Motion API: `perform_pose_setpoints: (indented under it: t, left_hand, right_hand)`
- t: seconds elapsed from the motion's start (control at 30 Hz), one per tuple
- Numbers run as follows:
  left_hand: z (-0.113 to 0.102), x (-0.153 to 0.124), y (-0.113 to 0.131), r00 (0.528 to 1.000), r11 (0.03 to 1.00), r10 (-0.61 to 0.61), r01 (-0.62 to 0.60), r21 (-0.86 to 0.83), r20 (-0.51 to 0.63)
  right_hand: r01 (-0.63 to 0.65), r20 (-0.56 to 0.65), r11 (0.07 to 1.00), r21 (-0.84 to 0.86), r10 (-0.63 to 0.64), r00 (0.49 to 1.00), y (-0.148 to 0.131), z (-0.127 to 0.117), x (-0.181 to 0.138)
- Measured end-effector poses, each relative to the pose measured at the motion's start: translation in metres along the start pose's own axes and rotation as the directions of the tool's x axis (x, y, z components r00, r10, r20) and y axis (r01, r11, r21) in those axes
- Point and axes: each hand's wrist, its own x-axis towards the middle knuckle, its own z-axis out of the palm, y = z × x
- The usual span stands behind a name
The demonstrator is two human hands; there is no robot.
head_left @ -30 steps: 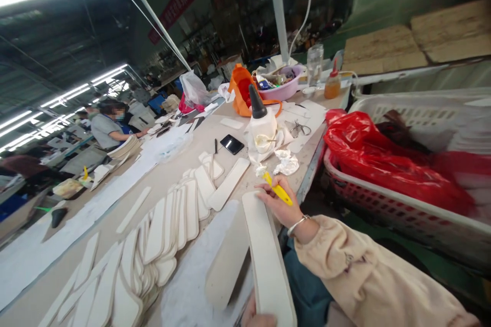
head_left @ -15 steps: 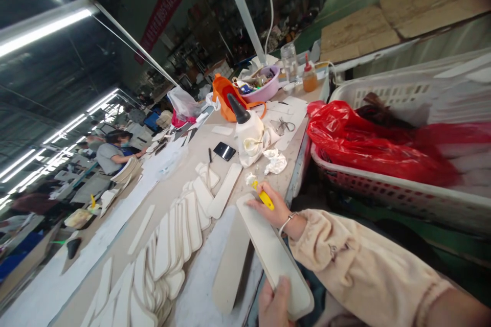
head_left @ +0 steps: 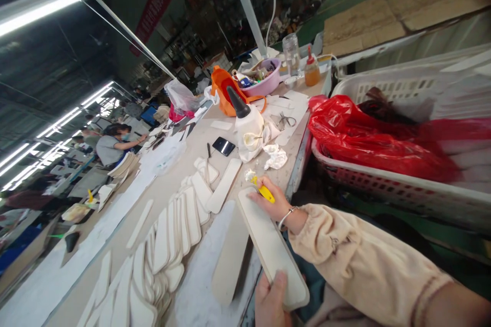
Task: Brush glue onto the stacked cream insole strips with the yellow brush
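"Panel (head_left: 272, 245): state its position and how it is held."

"Lower centre of the frame; pale, round-ended, slanting down to the right. Left hand (head_left: 268, 301) grips its lower end, thumb laid on the broad face."

"Condition of the right hand (head_left: 276, 208)?"

"Closed around a yellow tool (head_left: 267, 193), with the thumb at the panel's upper end. The tool's tip shows just beyond that end and bears a white substance."

"Next outward?"

"A similar piece (head_left: 230, 260) lies just left of the panel, above a white sheet (head_left: 199, 276) on the table (head_left: 174, 176). Further left, overlapping pale strips (head_left: 161, 242) fan from the lower left toward the centre."

"Upper centre?"

"A dark phone (head_left: 223, 146) lies flat. Right of it stands a white bottle (head_left: 249, 127) with a black nozzle, tilted to the left, with crumpled tissue (head_left: 275, 157) beside its base. Behind it, an orange bag (head_left: 221, 93) adjoins a lilac basin (head_left: 267, 86) holding assorted items."

"Frame edges?"

"At right, a red plastic bag (head_left: 376, 138) fills much of a perforated basket (head_left: 356, 166). At left, a person (head_left: 109, 148) in grey sits bent over work; details too small to report."
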Motion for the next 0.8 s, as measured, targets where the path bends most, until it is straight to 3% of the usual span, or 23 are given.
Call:
perform_pose_setpoints:
  t: [0.27,0.4,0.8]
  left_hand:
    - [-0.011,-0.015,0.013,0.981,0.998,-0.007,0.019,-0.061,0.192]
    - [-0.014,-0.018,0.013,0.953,0.997,0.051,-0.032,-0.067,0.298]
    - [-0.020,-0.020,0.011,0.951,0.997,0.016,0.008,-0.074,0.308]
  right_hand:
    - [-0.049,0.006,0.999,0.019,0.048,0.999,0.009,0.002,0.003]
    - [-0.061,-0.023,0.998,-0.003,0.061,0.998,0.006,0.000,0.004]
    - [-0.060,-0.004,0.998,-0.016,0.060,0.998,0.008,0.000,0.004]
